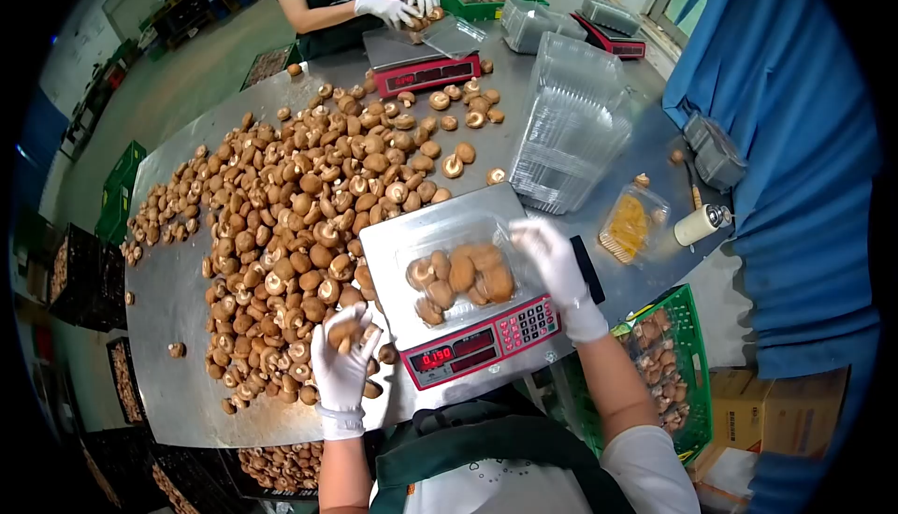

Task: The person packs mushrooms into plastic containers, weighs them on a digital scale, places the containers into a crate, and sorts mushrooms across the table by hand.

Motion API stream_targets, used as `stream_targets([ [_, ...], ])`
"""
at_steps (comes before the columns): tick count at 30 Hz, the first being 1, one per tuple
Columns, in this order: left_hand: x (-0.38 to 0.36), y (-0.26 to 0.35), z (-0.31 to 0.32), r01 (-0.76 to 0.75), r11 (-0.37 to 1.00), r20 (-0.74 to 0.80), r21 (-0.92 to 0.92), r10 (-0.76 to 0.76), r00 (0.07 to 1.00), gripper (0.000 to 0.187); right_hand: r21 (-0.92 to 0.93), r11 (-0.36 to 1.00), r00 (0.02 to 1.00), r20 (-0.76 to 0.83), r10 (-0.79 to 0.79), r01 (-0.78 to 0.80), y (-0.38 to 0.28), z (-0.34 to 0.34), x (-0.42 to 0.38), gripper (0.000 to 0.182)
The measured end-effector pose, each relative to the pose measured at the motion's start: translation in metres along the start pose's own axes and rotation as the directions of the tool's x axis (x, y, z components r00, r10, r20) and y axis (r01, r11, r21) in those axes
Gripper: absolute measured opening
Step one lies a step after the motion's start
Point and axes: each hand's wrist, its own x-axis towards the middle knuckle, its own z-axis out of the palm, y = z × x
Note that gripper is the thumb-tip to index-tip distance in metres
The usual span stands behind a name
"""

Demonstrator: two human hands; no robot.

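Note:
My left hand, in a white glove, is closed around brown shiitake mushrooms at the near edge of the pile. My right hand, also gloved, has its fingers stretched out at the right edge of a clear plastic tray; they are slightly blurred. Several shiitake mushrooms lie in this tray, some caps up and some stems up. Under it is a digital scale with a steel plate and a red front, its display reading 0.150. A few loose mushrooms sit between my left hand and the scale.
A big mushroom pile covers the left of the steel table. Stacked clear trays stand beyond my scale. To the right are a tub with yellow contents and a white bottle. Across the table, a co-worker's gloved hands handle mushrooms above another scale.

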Motion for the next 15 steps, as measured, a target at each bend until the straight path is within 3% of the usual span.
stream_targets([
  [1,0.0,-0.003,-0.012,0.07,0.985,-0.073,-0.156,-0.082,0.994,0.037,-0.254,0.966,0.997,-0.027,-0.068,0.059,0.001,0.006,-0.015,0.039],
  [2,0.0,-0.01,-0.019,0.073,0.99,-0.163,-0.122,-0.092,0.982,0.036,-0.386,0.92,0.995,-0.04,-0.087,0.065,0.006,0.01,-0.029,0.037],
  [3,0.003,-0.037,-0.019,0.153,0.984,-0.124,-0.092,-0.163,0.979,0.033,-0.559,0.827,0.994,-0.041,-0.102,0.062,0.005,-0.008,-0.041,0.036],
  [4,0.0,-0.036,-0.014,0.165,0.984,-0.078,0.072,-0.159,0.984,0.03,-0.383,0.916,0.993,-0.065,0.104,-0.121,0.013,-0.003,-0.053,0.03],
  [5,0.001,-0.039,-0.004,0.159,0.959,-0.021,0.235,-0.159,0.987,0.028,-0.373,0.919,0.992,-0.075,0.103,-0.124,0.025,-0.002,-0.055,0.03],
  [7,0.001,-0.047,0.017,0.171,0.873,0.01,0.456,-0.197,0.98,0.015,-0.053,0.913,0.893,0.192,0.408,-0.405,0.033,-0.004,-0.059,0.021],
  [8,-0.002,-0.059,0.014,0.182,0.865,0.022,0.467,-0.218,0.976,0.012,0.088,0.872,0.865,0.211,0.456,-0.481,0.034,-0.008,-0.068,0.022],
  [10,-0.005,-0.058,0.024,0.181,0.846,0.035,0.502,-0.228,0.973,0.009,0.297,0.874,0.921,0.189,0.341,-0.384,0.059,0.005,-0.079,0.019],
  [11,-0.001,-0.059,0.022,0.148,0.836,0.04,0.529,-0.199,0.979,0.008,0.273,0.849,0.892,0.129,0.433,-0.452,0.037,0.012,-0.079,0.016],
  [12,0.003,-0.054,0.026,0.168,0.825,0.03,0.539,-0.219,0.975,0.007,0.272,0.834,0.877,0.122,0.465,-0.48,0.06,0.023,-0.077,0.015],
  [13,0.024,-0.063,0.009,0.042,0.774,0.113,0.631,-0.146,0.983,0.009,0.243,0.857,0.891,0.133,0.435,-0.455,0.052,0.021,-0.063,0.014],
  [14,0.018,-0.056,0.037,0.104,0.827,0.055,0.553,-0.161,0.985,0.01,0.297,0.9,0.947,0.096,0.305,-0.32,0.065,0.024,-0.063,0.013],
  [15,0.025,-0.058,0.039,0.091,0.825,0.071,0.558,-0.157,0.985,0.012,0.346,0.887,0.951,0.059,0.304,-0.305,0.058,0.023,-0.06,0.014],
])
